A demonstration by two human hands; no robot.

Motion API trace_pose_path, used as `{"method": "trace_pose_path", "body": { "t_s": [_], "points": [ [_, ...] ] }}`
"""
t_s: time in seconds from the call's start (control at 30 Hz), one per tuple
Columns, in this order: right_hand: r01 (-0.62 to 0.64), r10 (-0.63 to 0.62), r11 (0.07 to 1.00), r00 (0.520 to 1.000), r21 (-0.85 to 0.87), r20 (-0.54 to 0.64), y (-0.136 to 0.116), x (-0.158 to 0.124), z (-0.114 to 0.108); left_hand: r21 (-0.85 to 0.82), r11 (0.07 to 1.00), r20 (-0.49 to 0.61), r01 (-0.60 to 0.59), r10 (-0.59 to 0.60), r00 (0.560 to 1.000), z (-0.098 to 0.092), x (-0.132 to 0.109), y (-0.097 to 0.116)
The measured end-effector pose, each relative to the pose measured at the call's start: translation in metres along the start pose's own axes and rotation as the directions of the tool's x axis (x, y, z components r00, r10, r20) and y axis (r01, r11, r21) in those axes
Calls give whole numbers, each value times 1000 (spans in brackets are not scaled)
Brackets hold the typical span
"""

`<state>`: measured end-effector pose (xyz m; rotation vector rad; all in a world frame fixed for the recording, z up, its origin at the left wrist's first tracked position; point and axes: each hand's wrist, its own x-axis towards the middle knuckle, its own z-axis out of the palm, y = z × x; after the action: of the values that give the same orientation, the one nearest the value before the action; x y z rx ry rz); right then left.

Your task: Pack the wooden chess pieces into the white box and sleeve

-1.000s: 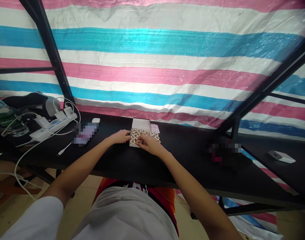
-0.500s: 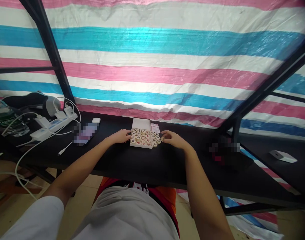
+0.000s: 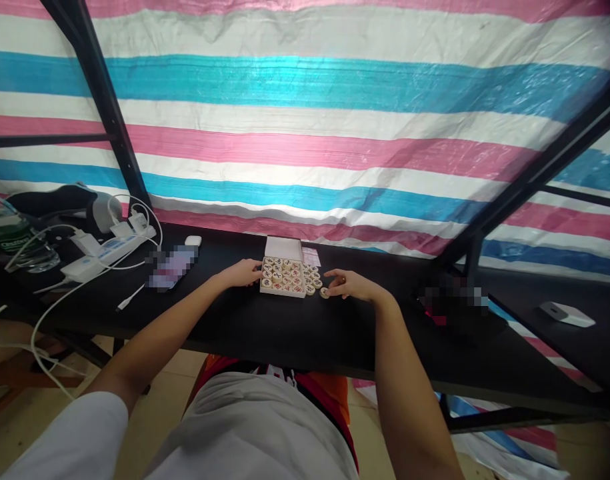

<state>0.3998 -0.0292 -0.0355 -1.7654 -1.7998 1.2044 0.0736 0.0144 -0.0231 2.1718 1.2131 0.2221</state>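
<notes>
We see wrinkled plastic sheeting [image 3: 305, 150] striped pink, white and blue across the upper frame, brightest near top centre. Black metal posts [image 3: 99, 87] slant at both sides; a long black tabletop [image 3: 265, 327] crosses below, pale beige flooring [image 3: 39, 415] lower left.

Dorm-like nook, black desk [image 3: 245, 327], striped sheeting [image 3: 305, 83], metal frame [image 3: 97, 87], power strip [image 3: 109, 252]

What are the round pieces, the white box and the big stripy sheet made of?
Round pieces: maybe wood or plastic; they're pale and smooth-looking with red or black markings, too small to be sure.
White box: probably cardboard, plain-finished, with thin, straight walls.
Stripy sheet: likely plastic, a bit shiny; it's crinkled and catches the light.
</notes>
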Motion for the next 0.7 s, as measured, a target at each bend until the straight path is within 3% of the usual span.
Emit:
{"method": "trace_pose_path", "body": {
  "t_s": [0.27, 0.6, 0.7],
  "points": [
    [11, -12, 1000, 1000, 15, 18, 1, -2, -1, 4, 1000, 3, -1, 1, 1000, -1, -1, 2],
    [7, -11, 990, 1000, -143, -23, -8, 0, 5, 1, 1000, -3, -7, 7, 1000, -1, -1, 1],
    [67, -99, 976, 984, -207, -149, -11, 1, 7, 4, 1000, -3, -2, 2, 1000, -1, 0, 0]
  ]
}}
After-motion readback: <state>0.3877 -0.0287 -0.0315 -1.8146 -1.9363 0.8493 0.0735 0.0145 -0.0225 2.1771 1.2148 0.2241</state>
